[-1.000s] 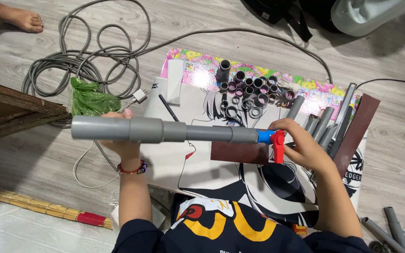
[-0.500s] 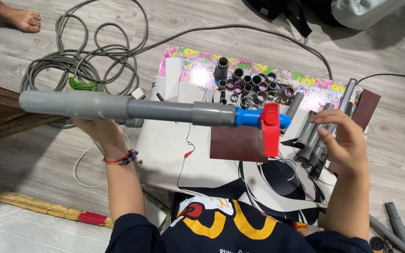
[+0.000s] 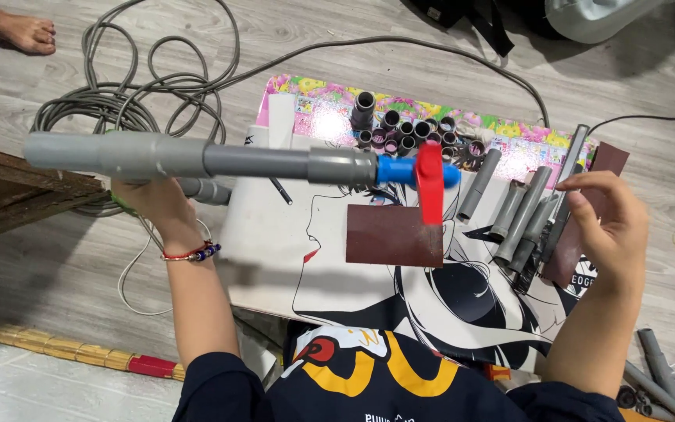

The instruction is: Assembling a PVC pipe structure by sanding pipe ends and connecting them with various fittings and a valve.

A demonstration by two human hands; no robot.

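The left hand (image 3: pixel 154 205) holds the pipe (image 3: pixel 197 156) from below, grip wrapped around its thick grey part, approx. level above the board (image 3: pixel 275 250). The right hand (image 3: pixel 605 223) is free, fingers spread and a bit curled, holding nothing, apart from the pipe's end and just above the loose tubes (image 3: pixel 521 215).

Progress, as I judge it: the pipe looks already put together, i.e. wide grey section, narrower section, a coupling, then the blue valve (image 3: pixel 404 170) with its red handle (image 3: pixel 430 184) at the end. What is left I cannot tell exactly; many pieces are unused.

Long axis of the pipe runs left to right across the view, nearly horizontal. Valve end points to the person's right, plain end to the left, over the wood edge (image 3: pixel 9 195). Red handle hangs crosswise to the axis, toward the person.

Under the valve lies a dark red-brown sheet (image 3: pixel 392 234) on the board. Beyond the pipe stand short fittings (image 3: pixel 408 133) in a group on a flowery sheet (image 3: pixel 322 101). Farther beyond, left, grey cable coils (image 3: pixel 126 101) lie on the floor, and another person's bare foot (image 3: pixel 25 31) shows at the far left corner.
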